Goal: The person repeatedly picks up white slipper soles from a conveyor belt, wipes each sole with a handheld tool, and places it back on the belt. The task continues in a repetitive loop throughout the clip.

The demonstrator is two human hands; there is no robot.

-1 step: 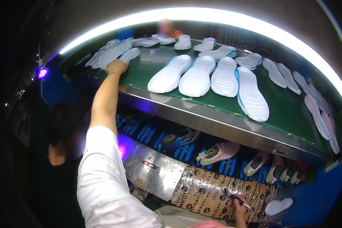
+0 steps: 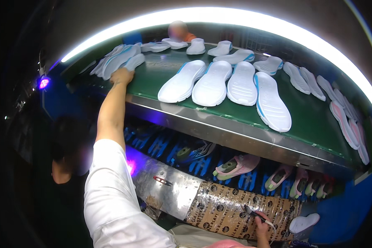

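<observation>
My left hand (image 2: 122, 76) reaches far out to the left end of a green conveyor belt (image 2: 310, 120). Its fingers close on the near end of a white sole with blue trim (image 2: 133, 62), which lies against a fanned row of similar soles (image 2: 111, 61). Several large white soles (image 2: 213, 82) lie side by side in the middle of the belt. My right hand (image 2: 261, 227) is low at the bottom edge. It grips a thin tool with a dark tip (image 2: 250, 211) and a white cord, in front of a brown patterned panel (image 2: 219, 204).
Under the belt's steel edge (image 2: 235, 136), pink shoes (image 2: 235, 165) and a dark one (image 2: 194, 152) sit on blue holders. More soles line the belt's right side (image 2: 345, 124). One person stands at my left (image 2: 66, 165), another behind the belt (image 2: 178, 31). A purple lamp (image 2: 43, 82) glows.
</observation>
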